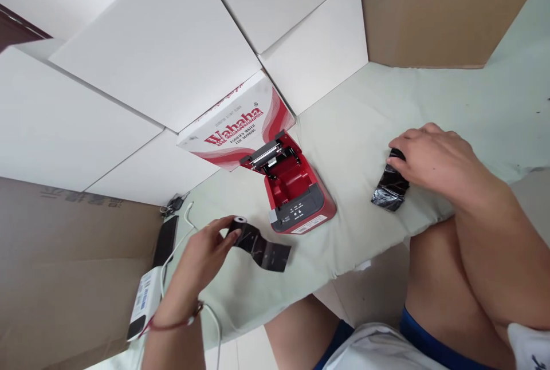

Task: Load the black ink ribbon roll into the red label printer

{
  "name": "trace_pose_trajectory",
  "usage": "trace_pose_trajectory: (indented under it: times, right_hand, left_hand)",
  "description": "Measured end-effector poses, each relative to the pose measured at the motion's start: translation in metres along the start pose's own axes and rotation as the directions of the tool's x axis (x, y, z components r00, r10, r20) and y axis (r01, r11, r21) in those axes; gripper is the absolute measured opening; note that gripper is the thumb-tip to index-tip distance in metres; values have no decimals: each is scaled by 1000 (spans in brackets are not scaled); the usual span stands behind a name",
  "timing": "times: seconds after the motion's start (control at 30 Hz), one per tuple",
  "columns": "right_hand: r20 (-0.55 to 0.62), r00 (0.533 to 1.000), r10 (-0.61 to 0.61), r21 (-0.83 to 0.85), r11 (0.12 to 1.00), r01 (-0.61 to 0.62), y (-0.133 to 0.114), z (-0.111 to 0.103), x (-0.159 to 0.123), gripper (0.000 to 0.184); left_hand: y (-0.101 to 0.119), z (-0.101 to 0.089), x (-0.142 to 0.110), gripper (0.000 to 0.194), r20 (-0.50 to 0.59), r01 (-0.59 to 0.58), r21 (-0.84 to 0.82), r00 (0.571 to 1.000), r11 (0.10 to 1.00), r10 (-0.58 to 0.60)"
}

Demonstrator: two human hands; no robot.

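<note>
My left hand (204,255) is closed on a small roll of black film (239,227), and a strip of the film (268,251) hangs loose to the right of it. A red receipt printer (296,189) stands between my hands with its lid open. My right hand (433,158) lies curled over a second black roll (391,187) that rests on the pale cloth (356,129), its film partly unwound below my fingers.
White boxes (163,43) are stacked at the back, with a Wahaha carton (238,124) behind the printer. Brown cardboard boxes stand at top right (442,9) and at left (64,267). A phone (165,241), keys, a white cable and an adapter (144,301) lie at left.
</note>
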State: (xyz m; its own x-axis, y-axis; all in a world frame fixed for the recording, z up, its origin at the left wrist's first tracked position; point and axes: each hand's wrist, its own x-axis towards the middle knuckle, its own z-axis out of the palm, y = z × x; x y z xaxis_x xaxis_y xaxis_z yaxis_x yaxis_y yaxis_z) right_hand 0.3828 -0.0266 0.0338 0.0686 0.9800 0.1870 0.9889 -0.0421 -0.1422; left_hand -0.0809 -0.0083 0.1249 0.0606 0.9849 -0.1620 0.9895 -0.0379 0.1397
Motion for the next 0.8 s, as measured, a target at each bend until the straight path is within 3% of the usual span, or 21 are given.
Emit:
trace_pose_trajectory:
  times: [0.07,0.13,0.23,0.3,0.37,0.43,0.47,0.53,0.6,0.67,0.73,0.8]
  right_hand:
    - [-65,996,-54,2,999,54,9,17,0,24]
    - [-192,973,-127,23,991,134,19,38,4,30]
    - [-338,924,-180,47,977,207,37,60,11,42]
    - [-353,917,-186,91,968,232,48,62,16,47]
    - [-326,923,-203,142,955,260,49,49,20,46]
    - [-284,926,-249,190,932,309,34,23,21,29]
    - [-272,921,-279,208,917,339,19,6,22,20]
    - [-206,903,-377,366,826,428,-21,-28,24,23]
    - [-173,878,-445,504,726,467,-66,-56,30,24]
    - [-98,858,-504,569,680,464,-103,-75,37,23]
    - [-33,839,-544,590,667,456,-125,-89,41,22]
    - [-7,788,-615,631,609,481,-130,-104,41,21]
  left_hand:
    - [-7,22,18,49,30,-87,-47,996,995,89]
    - [-7,44,30,49,-59,-128,-67,991,990,124]
    - [4,69,36,50,-260,-126,-177,963,976,77]
    - [17,82,35,45,-404,-155,-267,914,951,35]
    - [31,92,35,37,-491,-207,-343,871,916,13]
    - [44,102,36,30,-472,-242,-394,881,887,30]
    - [49,106,37,27,-434,-240,-376,899,895,58]
    - [55,113,38,25,-354,-223,-273,928,936,118]
    - [58,117,38,23,-317,-217,-152,935,964,160]
    - [57,118,37,23,-311,-232,-102,931,967,191]
    - [55,118,37,23,-300,-238,-74,931,968,206]
    - [52,117,36,23,-278,-228,-37,937,973,209]
